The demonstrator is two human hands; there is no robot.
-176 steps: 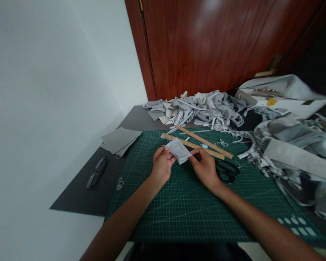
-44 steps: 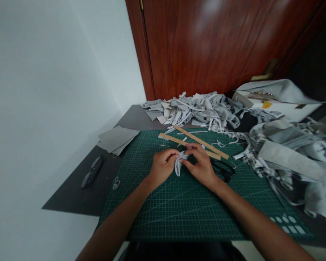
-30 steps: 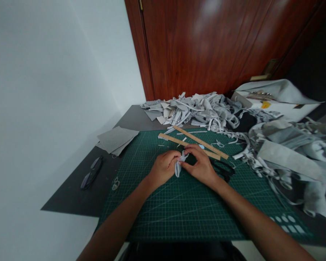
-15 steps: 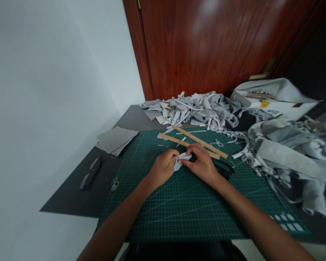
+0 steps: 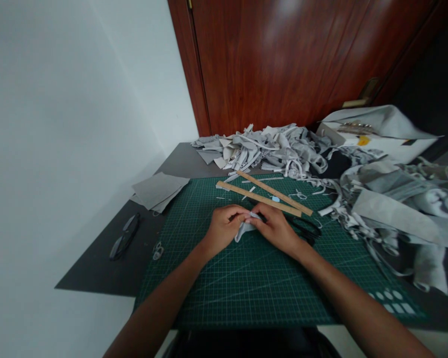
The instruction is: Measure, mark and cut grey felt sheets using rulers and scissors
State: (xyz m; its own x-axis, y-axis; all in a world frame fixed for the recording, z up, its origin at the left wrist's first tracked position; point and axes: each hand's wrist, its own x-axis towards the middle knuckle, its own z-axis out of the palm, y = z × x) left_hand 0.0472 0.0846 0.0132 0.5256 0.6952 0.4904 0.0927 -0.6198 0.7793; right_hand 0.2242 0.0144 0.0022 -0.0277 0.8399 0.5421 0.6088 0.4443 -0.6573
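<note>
Over the green cutting mat (image 5: pixel 246 283), my left hand (image 5: pixel 226 226) and my right hand (image 5: pixel 274 226) both pinch a small piece of light grey fabric (image 5: pixel 242 231). Their fingertips meet at its upper edge, and a loose part hangs below toward me. Fingers cover much of the piece, so its full shape is hidden. Black-handled scissors (image 5: pixel 309 228) lie just right of my right hand, partly behind it. Beyond my hands rest two wooden rulers, a nearer ruler (image 5: pixel 256 198) and a farther ruler (image 5: pixel 274 191), with a small pale blue object (image 5: pixel 275 199) between them.
A heap of grey fabric scraps (image 5: pixel 261 149) lies at the back, and more fabric pieces (image 5: pixel 399 204) cover the right side. Behind those stands a white box (image 5: pixel 392 147). At left are stacked grey sheets (image 5: pixel 159 190) and eyeglasses (image 5: pixel 125 236). A wall borders the left.
My fingertips have come closer together on the fabric, which now droops lower between them. The pale blue object beside the rulers has come into view from behind my right hand.
</note>
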